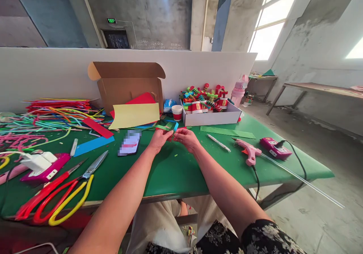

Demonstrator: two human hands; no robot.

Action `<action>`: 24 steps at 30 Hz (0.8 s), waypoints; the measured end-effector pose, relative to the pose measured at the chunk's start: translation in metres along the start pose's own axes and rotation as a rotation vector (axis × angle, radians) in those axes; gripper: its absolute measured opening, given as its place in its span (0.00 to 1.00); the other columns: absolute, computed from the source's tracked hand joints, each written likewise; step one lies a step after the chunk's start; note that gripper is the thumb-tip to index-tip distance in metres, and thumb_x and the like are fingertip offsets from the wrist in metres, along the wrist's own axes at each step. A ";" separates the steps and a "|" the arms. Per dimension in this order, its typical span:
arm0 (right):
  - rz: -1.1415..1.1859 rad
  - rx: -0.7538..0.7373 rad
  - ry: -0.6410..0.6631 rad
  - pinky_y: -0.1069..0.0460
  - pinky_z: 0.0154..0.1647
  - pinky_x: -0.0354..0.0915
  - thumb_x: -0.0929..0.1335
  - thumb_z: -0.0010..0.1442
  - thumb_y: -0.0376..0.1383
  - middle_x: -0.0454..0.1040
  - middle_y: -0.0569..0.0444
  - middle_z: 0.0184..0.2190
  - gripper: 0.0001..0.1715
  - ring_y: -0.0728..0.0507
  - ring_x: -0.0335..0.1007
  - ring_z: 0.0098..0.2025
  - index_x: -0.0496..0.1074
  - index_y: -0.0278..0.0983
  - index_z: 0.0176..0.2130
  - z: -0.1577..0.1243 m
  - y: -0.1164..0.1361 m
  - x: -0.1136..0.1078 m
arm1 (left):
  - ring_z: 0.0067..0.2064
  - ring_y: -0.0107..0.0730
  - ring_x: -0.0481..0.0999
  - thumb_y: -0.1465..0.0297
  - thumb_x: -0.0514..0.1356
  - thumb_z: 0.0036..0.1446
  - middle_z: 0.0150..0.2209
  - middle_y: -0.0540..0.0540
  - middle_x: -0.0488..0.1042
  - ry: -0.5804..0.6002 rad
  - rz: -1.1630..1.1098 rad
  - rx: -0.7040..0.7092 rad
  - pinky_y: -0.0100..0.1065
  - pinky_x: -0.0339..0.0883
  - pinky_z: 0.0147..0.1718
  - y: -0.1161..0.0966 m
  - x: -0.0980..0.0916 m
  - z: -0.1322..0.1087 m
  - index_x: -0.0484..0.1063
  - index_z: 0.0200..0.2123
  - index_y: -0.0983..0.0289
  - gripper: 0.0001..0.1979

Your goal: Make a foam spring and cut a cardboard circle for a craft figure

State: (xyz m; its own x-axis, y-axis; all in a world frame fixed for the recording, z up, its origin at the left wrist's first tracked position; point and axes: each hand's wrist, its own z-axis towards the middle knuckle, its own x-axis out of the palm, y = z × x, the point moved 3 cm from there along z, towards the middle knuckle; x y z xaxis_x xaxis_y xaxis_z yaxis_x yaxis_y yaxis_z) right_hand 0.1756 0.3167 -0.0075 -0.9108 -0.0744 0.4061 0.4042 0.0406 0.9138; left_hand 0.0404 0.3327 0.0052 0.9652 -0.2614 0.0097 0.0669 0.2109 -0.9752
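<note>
- At the middle of the green counter, both hands are meeting fingertip to fingertip, just above the surface.
- Left hand is closing in a pinch on the paper strips. A green end is sticking out past its fingers.
- Right hand is pinching the same strips from the other side, with a blue end showing beside it.
- Judgement: the strips are looking thin and very light, so they are likely bending and creasing at the slightest squeeze. They should be neither slippery nor fragile, though they could tear.
- Judgement: a fingertip pinch close to the join, one hand on each side, is looking like the best hold. Holding farther out would be leaving the ends flopping.
- Nearby: a pen and a pink glue gun are lying to the right, scissors to the left, and a white box of finished pieces is sitting behind.
- Hard to make out: the fingers are covering the point where the strips are meeting, so I cannot tell how many pieces there are or whether they are glued or folded.
- The phone screen is showing blurred, and the counter's left end is running out of frame.
</note>
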 end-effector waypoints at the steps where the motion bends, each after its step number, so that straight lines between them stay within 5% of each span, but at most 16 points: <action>1: 0.005 0.001 0.001 0.52 0.35 0.69 0.81 0.29 0.37 0.74 0.58 0.22 0.22 0.51 0.70 0.25 0.74 0.35 0.26 0.000 0.000 0.000 | 0.24 0.28 0.68 0.59 0.67 0.43 0.21 0.49 0.70 -0.003 0.011 0.008 0.32 0.64 0.26 0.000 0.000 0.000 0.71 0.24 0.64 0.15; 17: -0.005 0.038 -0.002 0.52 0.34 0.70 0.81 0.28 0.42 0.71 0.60 0.18 0.23 0.51 0.68 0.23 0.72 0.35 0.22 0.001 0.000 -0.002 | 0.23 0.27 0.66 0.62 0.65 0.44 0.20 0.49 0.69 0.025 0.112 0.008 0.31 0.61 0.25 0.003 0.000 0.001 0.71 0.24 0.64 0.11; 24: 0.019 -0.103 -0.034 0.50 0.38 0.71 0.80 0.32 0.43 0.75 0.56 0.22 0.22 0.48 0.72 0.28 0.70 0.36 0.22 -0.002 0.003 0.006 | 0.24 0.26 0.67 0.59 0.67 0.44 0.21 0.46 0.69 -0.031 0.007 0.043 0.31 0.63 0.28 -0.004 -0.002 -0.001 0.66 0.23 0.63 0.16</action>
State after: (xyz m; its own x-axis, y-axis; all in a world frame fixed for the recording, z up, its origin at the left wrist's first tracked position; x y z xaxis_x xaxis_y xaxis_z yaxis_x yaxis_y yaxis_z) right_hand 0.1717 0.3147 -0.0023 -0.9046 -0.0410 0.4242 0.4261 -0.0608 0.9027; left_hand 0.0379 0.3317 0.0094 0.9730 -0.2305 0.0103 0.0702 0.2531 -0.9649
